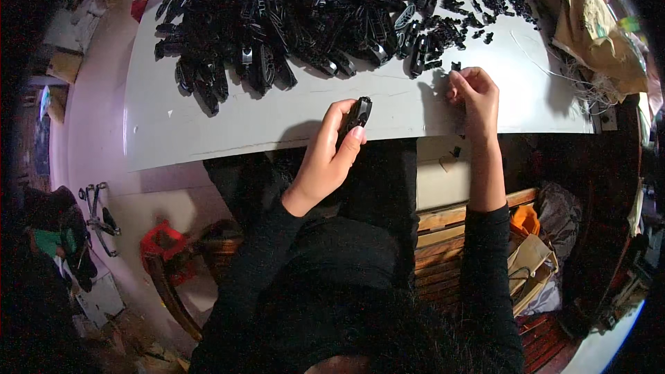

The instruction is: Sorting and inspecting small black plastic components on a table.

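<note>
My left hand [324,159] is closed round a long black plastic part [359,116], held tilted above the front edge of the white table. Its thumb lies along the near side of the part. To the right, my right hand [476,91] pinches a small black plastic piece [455,66] between thumb and fingertips, over the tabletop. The two hands are well apart. Beyond them spreads a big heap of long black plastic parts [277,21]. Smaller black pieces [478,10] lie loose at the heap's right side. What exactly these parts belong to cannot be told.
The white table [228,125] ends just in front of my body. Thin white strings [589,83] and a tan sack [599,34] lie at its right end. Below are a slatted wooden bench [440,242], an orange item [525,221] and a red bag [166,246].
</note>
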`<state>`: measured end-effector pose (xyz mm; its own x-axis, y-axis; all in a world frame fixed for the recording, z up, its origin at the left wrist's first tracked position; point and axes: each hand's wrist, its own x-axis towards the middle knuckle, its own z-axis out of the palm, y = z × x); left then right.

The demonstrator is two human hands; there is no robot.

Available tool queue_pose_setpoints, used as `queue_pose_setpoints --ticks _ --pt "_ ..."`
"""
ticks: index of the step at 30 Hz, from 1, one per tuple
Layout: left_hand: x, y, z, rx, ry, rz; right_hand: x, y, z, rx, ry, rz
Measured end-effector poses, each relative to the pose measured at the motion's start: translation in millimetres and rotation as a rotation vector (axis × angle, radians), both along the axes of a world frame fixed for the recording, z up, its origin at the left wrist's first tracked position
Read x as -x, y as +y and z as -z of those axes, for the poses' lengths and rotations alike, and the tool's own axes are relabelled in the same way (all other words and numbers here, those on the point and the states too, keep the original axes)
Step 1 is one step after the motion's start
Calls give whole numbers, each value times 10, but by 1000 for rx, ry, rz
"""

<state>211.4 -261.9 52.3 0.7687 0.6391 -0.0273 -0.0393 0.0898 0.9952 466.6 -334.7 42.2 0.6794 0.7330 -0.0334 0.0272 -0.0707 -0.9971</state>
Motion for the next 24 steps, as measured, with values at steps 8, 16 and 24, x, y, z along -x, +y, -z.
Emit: queue_pose_setpoints --ticks 8,16,24 --pt "4 -32 -52 159 1 12 69 -38 -56 -67 438 -18" --pt "-13 -23 -18 320 -64 -6 120 -59 49 -71 422 -42" --pt "-52 -15 71 374 -101 -16 477 -14 -41 -65 335 -60"
